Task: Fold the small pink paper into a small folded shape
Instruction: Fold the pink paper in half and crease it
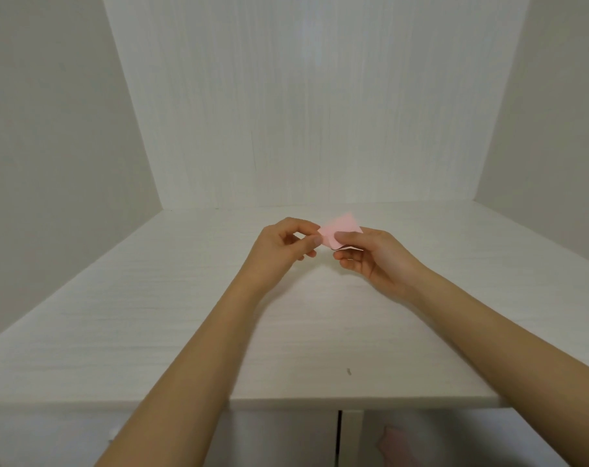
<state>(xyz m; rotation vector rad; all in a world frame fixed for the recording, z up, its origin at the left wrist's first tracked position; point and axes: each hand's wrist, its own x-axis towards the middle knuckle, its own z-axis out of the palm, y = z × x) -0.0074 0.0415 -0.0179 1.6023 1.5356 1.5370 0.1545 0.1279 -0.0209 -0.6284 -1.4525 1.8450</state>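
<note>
Pale wood-grain tabletop (185, 332) against a matching back wall (313, 112). Above it, the left hand (283, 244) and right hand (370, 254) each have a thumb-and-finger grip clamped on the paper (342, 227), held between them off the surface.

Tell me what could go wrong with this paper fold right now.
Both hands hold the pink paper in the air above the white table, so a crease made there may come out crooked or soft. The left hand pinches only one corner and the right hand grips another edge; a small slip could drop the paper or bend it where no fold is wanted.
</note>
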